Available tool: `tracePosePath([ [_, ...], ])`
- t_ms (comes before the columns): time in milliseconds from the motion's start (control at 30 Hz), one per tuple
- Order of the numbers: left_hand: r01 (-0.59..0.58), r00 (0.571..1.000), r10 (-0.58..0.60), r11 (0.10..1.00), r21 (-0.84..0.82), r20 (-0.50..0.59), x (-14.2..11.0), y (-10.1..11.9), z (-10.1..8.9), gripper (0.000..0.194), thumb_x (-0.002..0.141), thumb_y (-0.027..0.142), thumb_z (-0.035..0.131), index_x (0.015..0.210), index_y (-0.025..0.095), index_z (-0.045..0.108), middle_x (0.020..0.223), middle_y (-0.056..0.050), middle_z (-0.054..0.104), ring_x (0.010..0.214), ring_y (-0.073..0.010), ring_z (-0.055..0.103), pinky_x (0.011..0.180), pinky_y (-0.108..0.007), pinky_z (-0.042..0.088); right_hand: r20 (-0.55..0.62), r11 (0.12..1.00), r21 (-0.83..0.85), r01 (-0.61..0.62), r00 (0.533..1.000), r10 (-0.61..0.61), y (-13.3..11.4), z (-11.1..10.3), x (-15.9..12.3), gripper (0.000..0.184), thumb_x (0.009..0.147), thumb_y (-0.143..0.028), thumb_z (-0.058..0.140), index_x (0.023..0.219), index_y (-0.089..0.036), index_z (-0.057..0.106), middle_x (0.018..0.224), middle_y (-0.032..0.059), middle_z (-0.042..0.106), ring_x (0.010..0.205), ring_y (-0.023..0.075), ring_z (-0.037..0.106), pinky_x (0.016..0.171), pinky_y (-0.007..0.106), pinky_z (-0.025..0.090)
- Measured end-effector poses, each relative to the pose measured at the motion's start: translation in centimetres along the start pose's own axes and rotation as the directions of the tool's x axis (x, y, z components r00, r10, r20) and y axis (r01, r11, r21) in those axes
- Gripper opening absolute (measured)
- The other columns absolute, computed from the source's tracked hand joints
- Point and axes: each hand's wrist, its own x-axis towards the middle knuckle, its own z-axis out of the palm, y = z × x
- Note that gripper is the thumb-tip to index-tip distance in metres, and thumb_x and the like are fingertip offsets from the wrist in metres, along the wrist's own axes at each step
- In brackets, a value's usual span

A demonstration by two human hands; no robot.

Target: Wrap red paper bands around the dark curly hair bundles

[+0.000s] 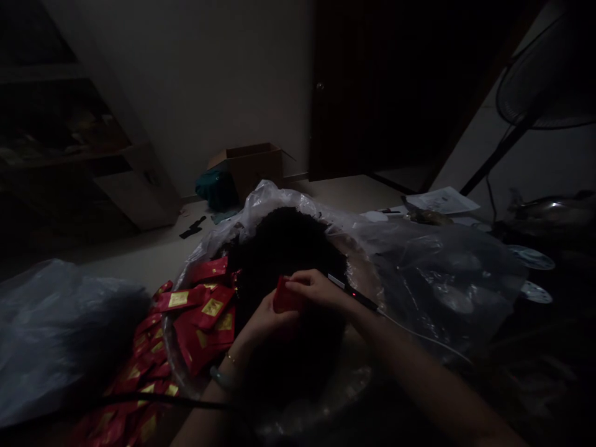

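Both hands meet at a small red packet in the middle of the head view. My left hand grips its lower left side. The fingers of my right hand pinch its top edge. Behind and below lies a heap of dark loose material in a plastic-lined round container; the room is too dim to tell what the material is. Red packets with gold labels are piled at the left, some over the container's rim. A slim dark device with a red light rests along my right wrist.
A clear plastic bag lies at the left, and more plastic sheeting spreads at the right. An open cardboard box stands by the wall. A fan rises at the right. A cable trails from the wrist device.
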Motion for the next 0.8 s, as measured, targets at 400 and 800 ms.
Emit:
tracePosePath([
  [400,0.014,0.994,0.000,0.990,0.138,-0.105,0.1,0.3,0.0,0.039,0.057,0.036,0.075,0.083,0.010,0.063,0.068,-0.002,0.064,0.056,-0.0123,0.057,0.054,-0.023,0.045,-0.123,0.993,0.081,-0.091,0.987,0.101,-0.2,-0.6,0.1,0.048,0.071,-0.064,0.053,0.058,-0.018,0.042,0.045,-0.0082,0.037,0.038,0.0047,0.032,0.036,0.018,0.023],
  [800,-0.093,0.986,0.109,0.987,0.127,-0.128,0.5,0.2,-0.7,0.034,0.054,0.027,0.078,0.082,0.010,0.070,0.076,-0.005,0.071,0.073,-0.0201,0.063,0.073,-0.031,0.048,-0.209,0.867,-0.341,0.365,0.869,-0.448,-1.8,-2.5,-1.2,0.024,0.083,-0.040,0.054,0.084,-0.018,0.064,0.089,0.0054,0.059,0.081,0.0162,0.057,0.071,0.028,0.046],
])
